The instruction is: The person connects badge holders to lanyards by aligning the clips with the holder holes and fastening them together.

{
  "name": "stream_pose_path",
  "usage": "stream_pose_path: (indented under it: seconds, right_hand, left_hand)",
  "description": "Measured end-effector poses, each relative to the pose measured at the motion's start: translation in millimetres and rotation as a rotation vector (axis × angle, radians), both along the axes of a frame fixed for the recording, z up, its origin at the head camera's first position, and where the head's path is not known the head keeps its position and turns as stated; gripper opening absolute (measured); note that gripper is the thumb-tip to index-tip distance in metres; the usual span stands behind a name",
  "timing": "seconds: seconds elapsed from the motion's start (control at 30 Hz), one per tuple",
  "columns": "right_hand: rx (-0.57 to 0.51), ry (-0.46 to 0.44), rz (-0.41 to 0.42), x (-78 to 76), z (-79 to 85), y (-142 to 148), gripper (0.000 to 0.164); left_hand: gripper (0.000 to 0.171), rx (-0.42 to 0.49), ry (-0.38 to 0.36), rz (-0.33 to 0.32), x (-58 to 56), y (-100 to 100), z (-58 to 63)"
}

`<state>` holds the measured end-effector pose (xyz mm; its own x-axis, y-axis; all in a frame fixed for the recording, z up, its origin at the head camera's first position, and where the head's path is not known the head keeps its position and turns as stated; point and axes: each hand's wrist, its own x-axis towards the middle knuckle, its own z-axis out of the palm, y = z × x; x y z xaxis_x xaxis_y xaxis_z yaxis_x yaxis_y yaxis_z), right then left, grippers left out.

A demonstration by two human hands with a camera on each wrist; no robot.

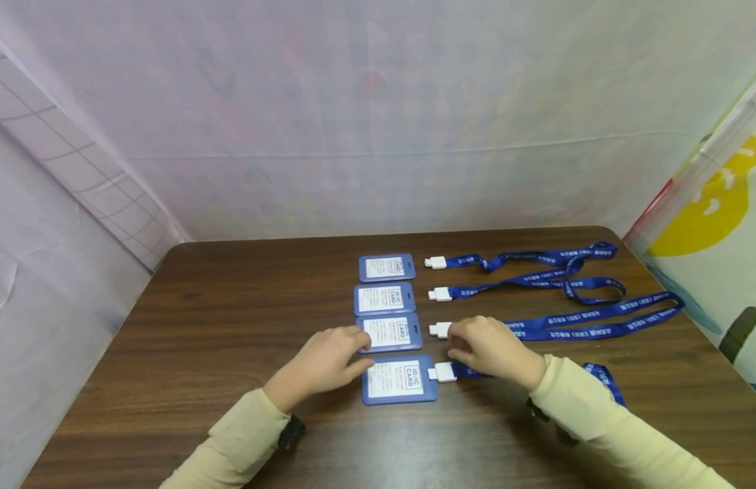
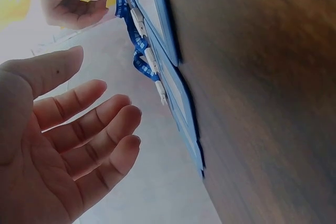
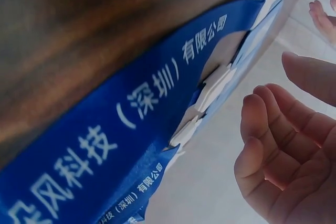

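Note:
My left hand hovers at the left side of the nearest blue ID card holder and the one behind it. In the left wrist view its fingers are loosely bent and the palm holds nothing. Over the nearest blue lanyard hangs my right hand, relaxed, with its fingertips by the white clips. The right wrist view shows that hand apart from the printed lanyard strap. The nearest lanyard's white clip sits right at the holder's slotted end. My right hand and forearm hide part of this strap.
Behind the nearest holder, more card holders form a column on the brown table. Their lanyards stretch rightward, white clips toward the holders. A pale cloth hangs behind the table's back edge.

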<state>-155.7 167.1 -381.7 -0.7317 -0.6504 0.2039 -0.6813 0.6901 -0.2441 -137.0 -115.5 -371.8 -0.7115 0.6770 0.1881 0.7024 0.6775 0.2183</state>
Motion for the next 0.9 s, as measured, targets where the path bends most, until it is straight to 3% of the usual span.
stream_pose_path:
  seconds: [0.33,0.9]
  right_hand:
    - [0.086,0.041,-0.012,-13.1,2.3,0,0.023]
    - [0.156,-0.002,-0.014,-31.5,-0.9,-11,0.027]
  left_hand:
    - [0.019,-0.015,0.008,-0.005,-0.8,-2,0.1]
    - [0.020,-0.013,-0.016,-0.002,-5.3,-2,0.7]
